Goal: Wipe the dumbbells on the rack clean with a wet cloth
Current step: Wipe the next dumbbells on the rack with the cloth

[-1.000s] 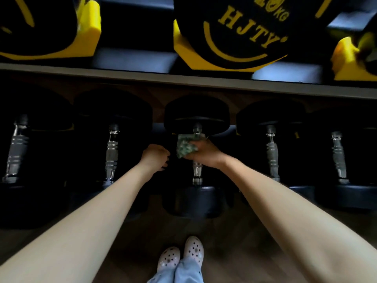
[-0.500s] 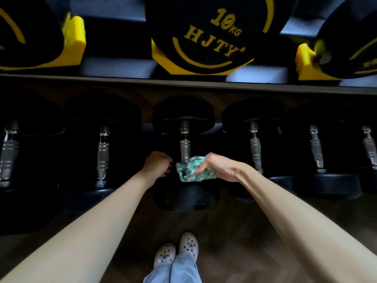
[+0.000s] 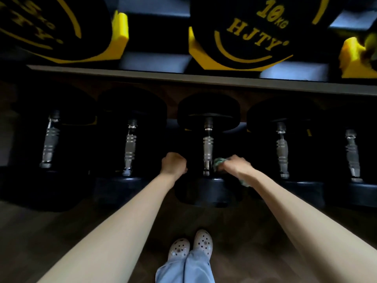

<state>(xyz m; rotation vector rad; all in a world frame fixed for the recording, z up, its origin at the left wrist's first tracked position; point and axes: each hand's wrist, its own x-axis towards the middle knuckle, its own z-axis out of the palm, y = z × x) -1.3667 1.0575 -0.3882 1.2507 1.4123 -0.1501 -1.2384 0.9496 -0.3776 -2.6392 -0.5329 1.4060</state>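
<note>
A black dumbbell with a chrome ribbed handle (image 3: 208,148) lies in the middle of the lower rack row, its near head (image 3: 204,190) toward me. My right hand (image 3: 236,165) grips a crumpled green cloth (image 3: 219,161) just right of the handle's near end, over the near head. My left hand (image 3: 174,163) sits curled in a fist just left of the same handle; whether it holds anything is hidden in the dark. Part of the cloth (image 3: 244,182) hangs below my right wrist.
Several more black dumbbells flank it, among them one to the left (image 3: 130,148) and one to the right (image 3: 282,148). The upper shelf edge (image 3: 183,77) overhangs, carrying a 10 kg dumbbell (image 3: 251,29) in yellow cradles. My feet in white clogs (image 3: 190,245) stand on wooden floor.
My right hand slid the cloth from mid-handle down toward me, then off to the right of the handle's near end. The left hand stayed beside the handle. The camera shifted.
</note>
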